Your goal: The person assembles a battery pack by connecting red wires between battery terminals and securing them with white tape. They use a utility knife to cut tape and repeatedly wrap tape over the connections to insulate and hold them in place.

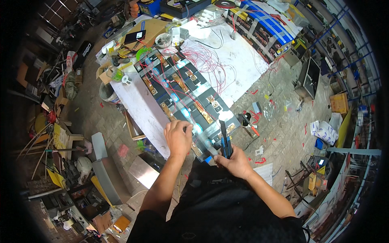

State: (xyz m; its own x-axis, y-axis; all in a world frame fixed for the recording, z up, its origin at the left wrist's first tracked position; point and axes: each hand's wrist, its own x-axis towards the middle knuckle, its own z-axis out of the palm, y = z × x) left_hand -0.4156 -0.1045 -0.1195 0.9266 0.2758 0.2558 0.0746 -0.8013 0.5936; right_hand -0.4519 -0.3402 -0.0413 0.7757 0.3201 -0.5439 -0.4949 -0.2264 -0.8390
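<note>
A long battery pack (203,96) of black cells with copper bus bars and thin red wires lies before me on a white-topped table. Strips of clear tape or film run along its top. My right hand (235,163) is closed round a black and blue utility knife (225,141), pointing up and away from me over the near right end of the pack. My left hand (178,137) is at the pack's near left edge, fingers curled together. Something small and dark shows at its fingertips, too little to name.
A second battery pack (263,28) with blue covering stands at the far right. Loose red wires (210,65) spread over the white table surface (247,73). Cardboard (152,30) and a solder spool (126,79) lie at the left. A soldering iron (253,128) is right of the pack.
</note>
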